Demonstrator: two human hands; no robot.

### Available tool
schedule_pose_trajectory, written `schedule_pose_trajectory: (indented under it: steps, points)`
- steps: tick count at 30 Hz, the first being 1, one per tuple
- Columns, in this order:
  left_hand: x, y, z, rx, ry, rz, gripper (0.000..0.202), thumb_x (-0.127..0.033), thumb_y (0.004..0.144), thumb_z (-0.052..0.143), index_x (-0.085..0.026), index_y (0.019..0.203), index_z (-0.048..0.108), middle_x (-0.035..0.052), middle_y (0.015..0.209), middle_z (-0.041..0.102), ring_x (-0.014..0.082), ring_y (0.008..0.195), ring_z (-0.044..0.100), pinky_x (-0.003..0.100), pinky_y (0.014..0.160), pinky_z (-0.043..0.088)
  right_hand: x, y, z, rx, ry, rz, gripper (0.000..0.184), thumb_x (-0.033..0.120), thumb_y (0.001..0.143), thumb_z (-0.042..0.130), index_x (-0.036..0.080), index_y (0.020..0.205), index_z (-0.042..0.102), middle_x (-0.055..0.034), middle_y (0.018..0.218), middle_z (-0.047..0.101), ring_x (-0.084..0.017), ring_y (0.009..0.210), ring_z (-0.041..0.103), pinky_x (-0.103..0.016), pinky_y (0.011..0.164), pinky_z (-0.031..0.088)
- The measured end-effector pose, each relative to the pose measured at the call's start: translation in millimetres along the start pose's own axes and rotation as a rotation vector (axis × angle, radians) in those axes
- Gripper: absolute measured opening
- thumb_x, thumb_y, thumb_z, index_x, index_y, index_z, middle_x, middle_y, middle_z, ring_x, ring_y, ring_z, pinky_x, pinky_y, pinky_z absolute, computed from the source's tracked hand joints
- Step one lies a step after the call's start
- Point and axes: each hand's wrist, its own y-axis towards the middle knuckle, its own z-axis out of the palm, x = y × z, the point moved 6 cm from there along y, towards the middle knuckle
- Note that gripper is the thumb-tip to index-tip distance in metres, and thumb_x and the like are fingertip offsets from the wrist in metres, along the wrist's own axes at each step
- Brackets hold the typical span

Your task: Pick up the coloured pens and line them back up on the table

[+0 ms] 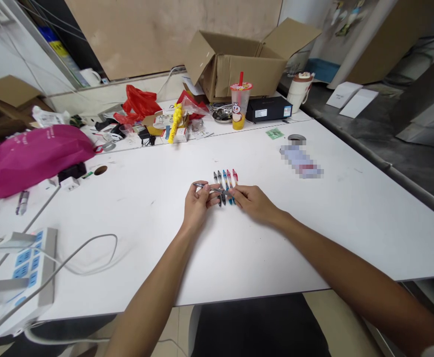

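Note:
A dark pen (217,189) lies crosswise between my two hands, above the white table. My left hand (198,202) grips its left end with thumb and fingers. At the other end, my right hand (252,201) pinches it. Just behind and below this pen, several pens lie side by side on the table, pointing away from me: dark ones (215,176) on the left, a blue one (225,174) in the middle, red ones (235,175) on the right. My hands and the held pen hide parts of this row.
Left are a white power strip (49,267) with cables and a magenta bag (34,156). A drink cup (238,111), a black box (268,108), an open cardboard box (246,74) and a yellow toy-like item (176,121) stand or lie along the back. A roll of tape (297,138) lies right.

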Motion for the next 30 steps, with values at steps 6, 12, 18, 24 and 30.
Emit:
schedule_pose_trajectory:
  steps: [6, 12, 18, 24, 30]
  points:
    - [-1, 0, -0.9, -0.007, 0.011, 0.019, 0.041, -0.045, 0.082, 0.081, -0.02, 0.1, 0.054, 0.0089, 0.102, 0.078, 0.0168, 0.082, 0.076, 0.027, 0.072, 0.059, 2, 1, -1, -0.021, 0.028, -0.046, 0.026, 0.047, 0.096, 0.061, 0.023, 0.087, 0.065, 0.0005, 0.073, 0.061, -0.015, 0.064, 0.048, -0.032, 0.062, 0.037]
    - [-4, -1, 3.1, 0.051, 0.028, 0.058, 0.044, -0.047, 0.081, 0.082, -0.022, 0.103, 0.053, 0.0073, 0.103, 0.078, 0.0177, 0.085, 0.076, 0.027, 0.072, 0.058, -2, -1, 2, 0.03, 0.1, 0.046, 0.045, 0.057, 0.099, 0.051, 0.021, 0.074, 0.061, 0.0017, 0.062, 0.053, -0.013, 0.055, 0.043, -0.031, 0.056, 0.034]
    - [-4, -1, 1.7, 0.046, 0.034, 0.064, 0.043, -0.048, 0.082, 0.081, -0.021, 0.102, 0.053, 0.0075, 0.102, 0.078, 0.0167, 0.084, 0.075, 0.028, 0.074, 0.058, 4, -2, 3, 0.03, 0.073, -0.008, 0.031, 0.049, 0.096, 0.06, 0.021, 0.086, 0.067, 0.0001, 0.072, 0.062, -0.014, 0.062, 0.049, -0.03, 0.06, 0.038]
    - [-7, -2, 2.8, 0.086, 0.071, 0.108, 0.042, -0.048, 0.083, 0.08, -0.022, 0.104, 0.054, 0.0061, 0.1, 0.077, 0.0183, 0.091, 0.075, 0.027, 0.075, 0.057, 1, -3, 9, 0.175, 0.158, 0.066, 0.041, 0.054, 0.101, 0.048, 0.02, 0.088, 0.068, 0.003, 0.061, 0.056, -0.012, 0.052, 0.044, -0.028, 0.053, 0.034]
    - [-8, -2, 1.9, 0.069, 0.114, 0.13, 0.044, -0.049, 0.087, 0.075, -0.022, 0.115, 0.054, 0.0072, 0.1, 0.076, 0.0191, 0.091, 0.075, 0.028, 0.073, 0.056, 1, -3, 13, 0.162, 0.212, 0.065, 0.04, 0.055, 0.1, 0.051, 0.021, 0.088, 0.068, 0.0019, 0.062, 0.058, -0.012, 0.053, 0.043, -0.028, 0.053, 0.034]
